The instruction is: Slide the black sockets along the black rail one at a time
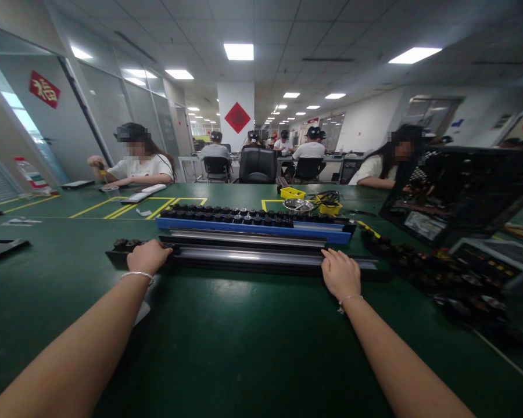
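Note:
A long black rail [244, 256] with a shiny metal channel lies across the green table in front of me. My left hand [149, 257] is closed over the rail near its left end, beside a few small black parts [128, 244] sitting in it; its fingertips are partly hidden. Toward the right end, my right hand [342, 273] curls its fingers over the near edge of the same rail. Just behind is a second dark rail [248, 237] with a metal strip. Beyond it stands a blue rail [244, 227] holding rows of small black parts [239, 216].
A heap of black parts [470, 284] spreads at the right, beside a grey metal box [492, 261] and a tilted black panel [457, 191]. A metal bowl [298, 205] and a yellow bin [292, 193] stand behind the rails. Co-workers sit across the table.

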The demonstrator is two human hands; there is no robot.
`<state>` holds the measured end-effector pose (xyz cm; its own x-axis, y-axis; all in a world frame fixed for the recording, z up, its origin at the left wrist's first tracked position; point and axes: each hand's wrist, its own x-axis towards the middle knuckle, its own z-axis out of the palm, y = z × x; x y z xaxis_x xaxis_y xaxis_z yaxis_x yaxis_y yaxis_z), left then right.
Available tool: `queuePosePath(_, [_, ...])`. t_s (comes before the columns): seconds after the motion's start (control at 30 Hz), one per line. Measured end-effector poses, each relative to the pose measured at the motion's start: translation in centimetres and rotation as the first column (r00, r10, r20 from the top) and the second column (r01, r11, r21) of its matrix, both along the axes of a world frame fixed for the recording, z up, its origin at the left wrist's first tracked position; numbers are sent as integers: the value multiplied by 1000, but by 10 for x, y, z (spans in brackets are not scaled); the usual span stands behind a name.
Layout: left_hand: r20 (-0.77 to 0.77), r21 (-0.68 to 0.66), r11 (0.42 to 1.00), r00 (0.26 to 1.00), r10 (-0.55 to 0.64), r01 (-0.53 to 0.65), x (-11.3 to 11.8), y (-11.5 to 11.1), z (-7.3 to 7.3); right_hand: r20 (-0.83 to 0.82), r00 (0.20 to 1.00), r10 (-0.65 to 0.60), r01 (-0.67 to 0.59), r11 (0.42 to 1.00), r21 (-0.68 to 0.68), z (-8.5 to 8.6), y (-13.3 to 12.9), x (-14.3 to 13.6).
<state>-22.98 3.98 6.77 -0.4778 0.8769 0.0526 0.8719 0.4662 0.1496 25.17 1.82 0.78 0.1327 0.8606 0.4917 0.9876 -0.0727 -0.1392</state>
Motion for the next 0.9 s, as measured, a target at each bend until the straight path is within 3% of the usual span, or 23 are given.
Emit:
queuePosePath(0.6, [131,74,986,982,138,-148,14,-3,-8,-6,999,-41,41,999,34,-2,0,-4])
queuePosePath(0.9, [186,48,999,982,-8,-1,-9,7,-20,-33,998,-53,54,999,8,0,-2,-5])
